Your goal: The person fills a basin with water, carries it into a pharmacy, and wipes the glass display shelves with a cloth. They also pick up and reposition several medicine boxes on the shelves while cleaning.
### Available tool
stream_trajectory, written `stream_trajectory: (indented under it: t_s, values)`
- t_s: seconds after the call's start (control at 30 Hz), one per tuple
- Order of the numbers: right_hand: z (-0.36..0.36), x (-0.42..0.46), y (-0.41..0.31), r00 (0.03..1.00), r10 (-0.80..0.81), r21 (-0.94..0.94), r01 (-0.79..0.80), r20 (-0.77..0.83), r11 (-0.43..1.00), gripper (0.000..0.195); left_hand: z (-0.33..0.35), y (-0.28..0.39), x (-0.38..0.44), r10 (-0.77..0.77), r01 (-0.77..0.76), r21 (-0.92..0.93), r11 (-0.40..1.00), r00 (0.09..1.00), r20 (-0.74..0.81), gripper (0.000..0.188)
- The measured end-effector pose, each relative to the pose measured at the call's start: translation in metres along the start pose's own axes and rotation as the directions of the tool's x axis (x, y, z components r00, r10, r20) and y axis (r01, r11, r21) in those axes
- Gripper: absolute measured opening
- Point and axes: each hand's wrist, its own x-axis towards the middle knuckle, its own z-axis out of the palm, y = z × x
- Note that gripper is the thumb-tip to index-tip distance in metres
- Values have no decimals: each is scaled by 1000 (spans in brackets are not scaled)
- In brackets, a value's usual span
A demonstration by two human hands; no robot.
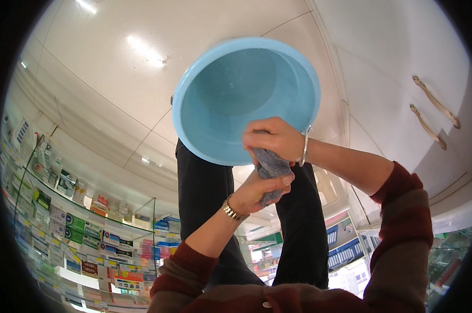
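Observation:
A grey cloth (273, 164) is bunched and twisted between my two hands. My right hand (273, 137) grips its upper end, over the near rim of a light blue plastic bucket (177, 113). Closer to my body, my left hand (265, 187) is closed around the cloth's lower end. Clear-looking water (236, 82) lies in the bottom of the bucket, which stands on the floor in front of my legs. A silver bangle (304, 146) circles my right wrist, and a gold-toned watch band (234, 209) is on my left.
Glass shelves (91, 211) packed with boxed products curve along the left. On the right stands a white cabinet (384, 78) with two worn handles (437, 101). Pale floor tiles (103, 66) surround the bucket. Blue binders (343, 254) sit on a shelf behind my legs.

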Motion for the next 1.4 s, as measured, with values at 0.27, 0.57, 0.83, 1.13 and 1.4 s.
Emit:
stream_trajectory:
  t_s: [0.27,0.57,0.83,1.13,1.4]
  values:
    - [5,23,15,989,-67,-427,5,-131,904,25,-21,-10,20,138,-118,97,988,962,-236,26]
    - [5,54,32,960,-225,-744,25,-169,668,25,-39,-9,43,298,-241,185,953,861,-412,23]
    - [11,68,41,945,-177,-758,-101,-276,644,23,-50,-11,60,438,-311,312,898,710,-552,24]
    - [12,76,58,897,-229,-775,-171,-378,608,23,-90,-33,94,822,-395,739,545,425,-379,26]
    - [19,67,60,685,-158,-424,-238,-711,874,35,-81,-32,81,911,-96,936,338,284,-299,70]
